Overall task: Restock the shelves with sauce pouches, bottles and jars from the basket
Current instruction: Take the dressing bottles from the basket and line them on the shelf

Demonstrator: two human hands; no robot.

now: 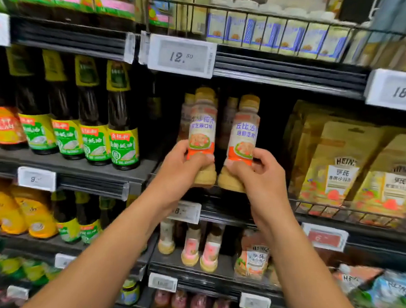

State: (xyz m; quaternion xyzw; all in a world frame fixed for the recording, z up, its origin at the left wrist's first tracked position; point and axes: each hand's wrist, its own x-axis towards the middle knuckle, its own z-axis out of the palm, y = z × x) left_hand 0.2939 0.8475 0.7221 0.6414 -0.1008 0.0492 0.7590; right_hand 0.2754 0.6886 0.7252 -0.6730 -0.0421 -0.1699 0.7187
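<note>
Two sesame dressing bottles with tan caps and orange-and-white labels stand upright at the front of the middle shelf (229, 206). My left hand (184, 163) grips the lower part of the left bottle (202, 129). My right hand (260, 172) grips the lower part of the right bottle (245, 133). Both bottle bases sit at or just above the shelf edge; I cannot tell if they touch it. More bottles of the same kind (187, 113) stand behind them in the dark slot. The basket is out of sight.
Dark sauce bottles with green labels (123, 127) line the shelf to the left. Yellow Heinz pouches (343, 166) fill a wire-fronted bay on the right. Price tags (181, 56) hang on the shelf above. Small dressing bottles (191, 248) and pouches (252, 261) stand below.
</note>
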